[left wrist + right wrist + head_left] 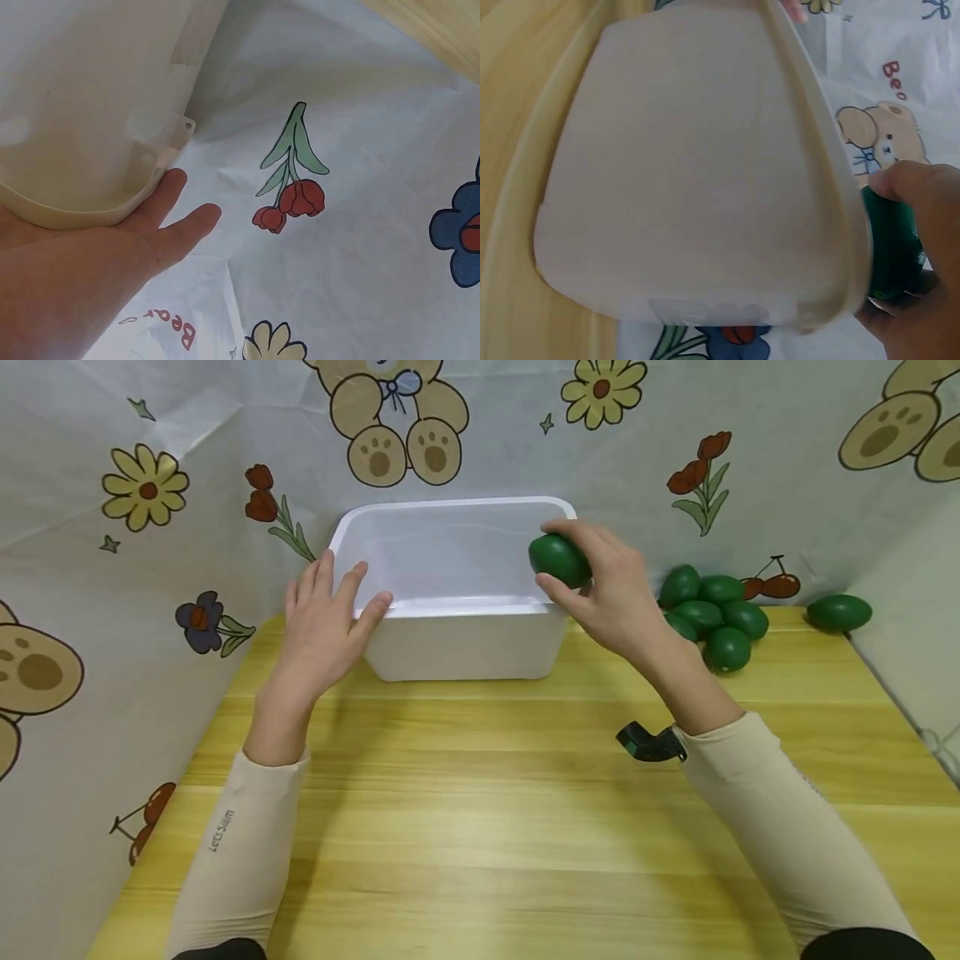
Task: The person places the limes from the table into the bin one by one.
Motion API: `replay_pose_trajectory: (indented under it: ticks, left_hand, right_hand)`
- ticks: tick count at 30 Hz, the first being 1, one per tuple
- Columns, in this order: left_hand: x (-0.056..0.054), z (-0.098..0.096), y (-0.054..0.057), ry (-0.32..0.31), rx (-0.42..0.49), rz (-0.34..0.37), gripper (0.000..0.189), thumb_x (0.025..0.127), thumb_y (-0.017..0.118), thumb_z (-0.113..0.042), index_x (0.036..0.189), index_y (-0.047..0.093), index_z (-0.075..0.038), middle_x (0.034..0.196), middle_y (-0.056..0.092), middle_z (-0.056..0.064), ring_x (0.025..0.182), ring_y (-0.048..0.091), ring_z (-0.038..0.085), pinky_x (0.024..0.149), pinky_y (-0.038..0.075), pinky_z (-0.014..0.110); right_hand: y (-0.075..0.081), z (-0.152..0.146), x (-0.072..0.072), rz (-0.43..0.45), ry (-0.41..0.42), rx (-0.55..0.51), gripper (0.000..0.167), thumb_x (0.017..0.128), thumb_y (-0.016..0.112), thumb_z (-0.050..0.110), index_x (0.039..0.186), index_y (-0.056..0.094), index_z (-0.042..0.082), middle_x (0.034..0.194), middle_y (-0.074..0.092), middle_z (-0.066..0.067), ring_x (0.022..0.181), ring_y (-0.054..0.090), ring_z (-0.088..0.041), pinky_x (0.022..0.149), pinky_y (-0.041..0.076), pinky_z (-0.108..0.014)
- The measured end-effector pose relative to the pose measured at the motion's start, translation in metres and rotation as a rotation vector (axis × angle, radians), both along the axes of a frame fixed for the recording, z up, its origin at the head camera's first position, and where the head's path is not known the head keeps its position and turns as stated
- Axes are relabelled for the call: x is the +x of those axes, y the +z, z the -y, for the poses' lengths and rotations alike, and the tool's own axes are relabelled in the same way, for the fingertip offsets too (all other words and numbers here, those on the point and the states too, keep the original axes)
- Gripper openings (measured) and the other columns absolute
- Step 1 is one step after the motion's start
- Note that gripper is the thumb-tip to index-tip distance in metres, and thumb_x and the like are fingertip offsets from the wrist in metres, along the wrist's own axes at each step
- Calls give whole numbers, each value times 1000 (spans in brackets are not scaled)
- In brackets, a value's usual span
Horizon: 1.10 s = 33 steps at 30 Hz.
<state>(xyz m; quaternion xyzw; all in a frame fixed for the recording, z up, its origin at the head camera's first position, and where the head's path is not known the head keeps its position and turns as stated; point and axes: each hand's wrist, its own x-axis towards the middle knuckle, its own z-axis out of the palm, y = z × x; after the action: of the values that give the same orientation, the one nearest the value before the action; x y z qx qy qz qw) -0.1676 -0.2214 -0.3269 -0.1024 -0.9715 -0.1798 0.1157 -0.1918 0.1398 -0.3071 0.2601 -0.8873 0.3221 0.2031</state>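
Observation:
A white plastic tub (465, 647) stands at the back of the table. My right hand (611, 581) grips a smooth, dark green egg-shaped fruit (558, 560) between thumb and fingers, above the tub's right end. In the right wrist view the same green fruit (892, 247) shows close beside the tub's rim (847, 195). At the tub's left end, my left hand (322, 622) rests on the rim with its fingers spread and fairly straight. The left wrist view has this hand's fingers (184, 225) along the outside of the tub's edge (82, 217).
Several more green egg-shaped fruits (723, 610) lie in a cluster to the right of the tub. One lone green fruit (838, 612) sits at the table's far right edge. Behind the tub hangs a printed cloth (510, 460). Bare wooden tabletop (480, 810) lies in front.

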Motion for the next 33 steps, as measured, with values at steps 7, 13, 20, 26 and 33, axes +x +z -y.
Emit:
replay_pose_trajectory:
  ticks: [7,13,20,26,33]
  left_hand:
    - [-2,-1,3,-4,0,-9,84,106,31,-71,164,37,-10,174,10,27,159,9,47,124,0,71]
    - [-1,-3,5,-4,4,-2,82,107,31,-69,164,38,-10,174,8,28,159,8,49,124,-1,70]
    - [1,-2,1,-6,4,1,80,107,33,-68,163,39,-10,173,9,28,159,10,49,124,2,70]
    - [-1,-1,1,-9,8,-14,79,108,33,-66,163,39,-10,173,9,29,158,11,50,125,4,68]
    - [0,-2,-1,-7,14,0,79,108,34,-66,162,40,-10,174,8,28,158,10,50,126,3,66]
  right_hand:
    - [-12,17,-17,9,27,32,40,103,65,27,140,59,12,131,61,-18,106,58,-36,88,48,-52]
    - [-23,21,-23,-15,-22,91,41,104,59,29,141,59,12,126,63,-18,101,57,-34,83,49,-52]
    - [-29,25,-19,-28,-80,158,45,104,52,30,144,60,11,123,67,-18,102,57,-34,82,49,-51]
    - [-26,27,-19,-38,-78,183,46,102,49,26,143,63,12,120,69,-16,110,58,-33,87,49,-49]
    - [-32,27,-21,-76,-80,160,43,95,45,20,125,72,6,109,73,-13,106,60,-34,89,49,-48]
